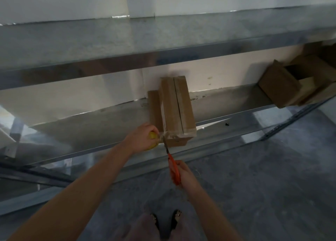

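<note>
While the left hand grips a yellow tape roll just beside the near left corner of the cardboard box, the right hand is closed round the orange handles of the scissors. The blades meet the clear tape at that corner. Risk noted: they lie close to the left fingers, so a slip could nick them. The scissors point away from the person, leaning slightly left. The box sits on the lower metal shelf, its long axis running from front edge to wall.
</note>
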Demonstrator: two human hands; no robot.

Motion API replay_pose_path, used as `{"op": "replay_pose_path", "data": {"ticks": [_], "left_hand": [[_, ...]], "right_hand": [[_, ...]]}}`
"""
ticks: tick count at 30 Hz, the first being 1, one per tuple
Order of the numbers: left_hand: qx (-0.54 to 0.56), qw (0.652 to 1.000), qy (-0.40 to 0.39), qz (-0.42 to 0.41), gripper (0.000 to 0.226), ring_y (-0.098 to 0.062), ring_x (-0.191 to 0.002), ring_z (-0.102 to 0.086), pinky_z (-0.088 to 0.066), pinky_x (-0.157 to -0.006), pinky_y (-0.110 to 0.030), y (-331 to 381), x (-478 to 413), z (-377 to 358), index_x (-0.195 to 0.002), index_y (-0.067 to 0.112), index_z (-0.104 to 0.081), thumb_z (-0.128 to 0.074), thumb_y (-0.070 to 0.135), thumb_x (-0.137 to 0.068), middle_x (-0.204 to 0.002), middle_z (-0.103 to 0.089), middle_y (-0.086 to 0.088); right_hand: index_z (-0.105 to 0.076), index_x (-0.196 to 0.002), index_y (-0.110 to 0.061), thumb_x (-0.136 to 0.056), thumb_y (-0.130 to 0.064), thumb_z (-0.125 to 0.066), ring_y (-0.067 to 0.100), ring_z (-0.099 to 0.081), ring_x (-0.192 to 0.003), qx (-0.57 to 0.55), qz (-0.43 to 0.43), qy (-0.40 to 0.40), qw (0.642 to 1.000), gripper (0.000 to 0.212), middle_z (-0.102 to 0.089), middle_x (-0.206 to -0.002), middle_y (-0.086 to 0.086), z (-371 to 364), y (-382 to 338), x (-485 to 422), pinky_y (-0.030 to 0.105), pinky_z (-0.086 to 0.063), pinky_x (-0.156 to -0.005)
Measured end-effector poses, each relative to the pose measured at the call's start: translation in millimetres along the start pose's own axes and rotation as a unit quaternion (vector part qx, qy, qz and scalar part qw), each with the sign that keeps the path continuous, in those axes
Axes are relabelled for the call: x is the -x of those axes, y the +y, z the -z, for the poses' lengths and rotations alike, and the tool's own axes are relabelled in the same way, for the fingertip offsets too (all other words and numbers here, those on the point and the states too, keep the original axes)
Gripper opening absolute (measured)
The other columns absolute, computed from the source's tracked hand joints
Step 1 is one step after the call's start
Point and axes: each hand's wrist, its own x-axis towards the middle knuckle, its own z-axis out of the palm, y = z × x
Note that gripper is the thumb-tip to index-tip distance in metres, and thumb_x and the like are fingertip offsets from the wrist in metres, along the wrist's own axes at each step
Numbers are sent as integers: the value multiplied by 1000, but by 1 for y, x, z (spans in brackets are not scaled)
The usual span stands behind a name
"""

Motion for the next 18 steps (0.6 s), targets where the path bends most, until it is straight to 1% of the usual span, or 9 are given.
{"op": "replay_pose_path", "data": {"ticks": [3, 7, 11, 14, 16, 17, 18], "left_hand": [[-2, 1000, -9, 5, 21, -14, -99, -52, -46, -91, -39, -3, -2, 0, -100, 29, -61, -69, 37, -82, -103, -51, 5], [-3, 1000, -13, -10, 21, -14, -97, -53, -47, -90, -40, -5, -4, -2, -98, 30, -60, -69, 39, -82, -101, -51, 6], [-8, 1000, -19, -16, 21, -12, -97, -52, -46, -89, -35, -6, -6, -5, -100, 29, -60, -68, 38, -83, -101, -49, 9], [-16, 1000, -20, -18, 23, -11, -95, -51, -43, -83, -30, -6, -8, -6, -102, 27, -60, -68, 38, -84, -99, -47, 11], [-11, 1000, -13, -21, 20, -9, -92, -50, -41, -79, -27, -7, -9, -5, -99, 29, -58, -68, 38, -84, -98, -48, 12], [-7, 1000, -7, -20, 19, -9, -91, -50, -40, -78, -26, -7, -9, -5, -97, 31, -57, -68, 38, -83, -97, -48, 12], [-6, 1000, -1, -17, 18, -8, -90, -50, -40, -78, -26, -7, -10, -4, -95, 32, -56, -68, 38, -83, -96, -48, 12]], "right_hand": [[-58, -88, -18, -98, -15, -53, 12, -51, -55, 17, 2, -2, 1000, 12, -56, -61, -1, -1, -1, 0, 24, -38, -52], [-57, -88, -16, -97, -8, -49, 11, -49, -53, 31, 4, 9, 999, 14, -55, -63, 1, -2, -3, 1, 22, -37, -49], [-60, -88, -19, -95, -6, -51, 11, -49, -55, 37, -4, 28, 999, 18, -56, -66, 3, -2, -3, -1, 21, -38, -48], [-61, -87, -20, -93, -5, -49, 11, -50, -56, 52, 0, 38, 998, 21, -58, -67, 2, 1, -5, -4, 19, -39, -47], [-60, -84, -22, -92, -7, -49, 12, -50, -54, 64, 3, 49, 997, 21, -57, -66, 3, 3, -7, -7, 22, -40, -48], [-59, -82, -22, -92, -12, -52, 13, -50, -54, 70, 9, 55, 996, 16, -57, -65, 3, 4, -9, -9, 24, -40, -51], [-59, -80, -24, -91, -22, -57, 13, -51, -55, 75, 19, 60, 995, 11, -58, -63, 2, 5, -10, -10, 25, -41, -54]]}}
